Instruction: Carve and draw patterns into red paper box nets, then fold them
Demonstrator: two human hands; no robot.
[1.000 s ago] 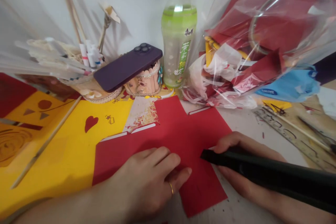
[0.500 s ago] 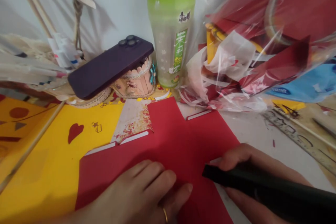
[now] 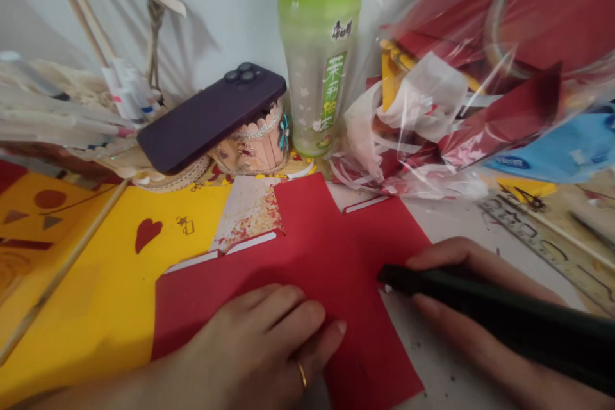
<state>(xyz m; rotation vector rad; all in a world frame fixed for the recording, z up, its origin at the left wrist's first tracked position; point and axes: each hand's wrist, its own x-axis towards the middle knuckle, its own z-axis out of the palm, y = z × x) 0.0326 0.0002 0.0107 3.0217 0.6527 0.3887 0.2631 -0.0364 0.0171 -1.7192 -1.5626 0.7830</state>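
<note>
A cross-shaped sheet of red paper (image 3: 312, 243) with narrow white-faced folded tabs lies in front of me. My left hand (image 3: 269, 339), a gold ring on one finger, rests on its lower left part with fingers bent and pressing it down; the thumb is hidden. My right hand (image 3: 456, 275) is closed around a long black tool (image 3: 500, 307) whose kind I cannot make out. The tool's narrow end meets the right inner edge of the red paper, where a small white bit shows beneath it.
Yellow paper (image 3: 110, 282) with a red heart lies at left, a thin wooden stick (image 3: 62, 272) across it. Behind stand a dark phone (image 3: 211, 115) leaning on a small decorated pot (image 3: 264, 144), a drink bottle (image 3: 317, 51) and a clear bag of scraps (image 3: 432, 109). A ruler (image 3: 542, 250) is at right.
The black tool and my right hand have moved slightly up along the paper's right inner edge. The view has shifted a little, and my left hand stays on the red paper.
</note>
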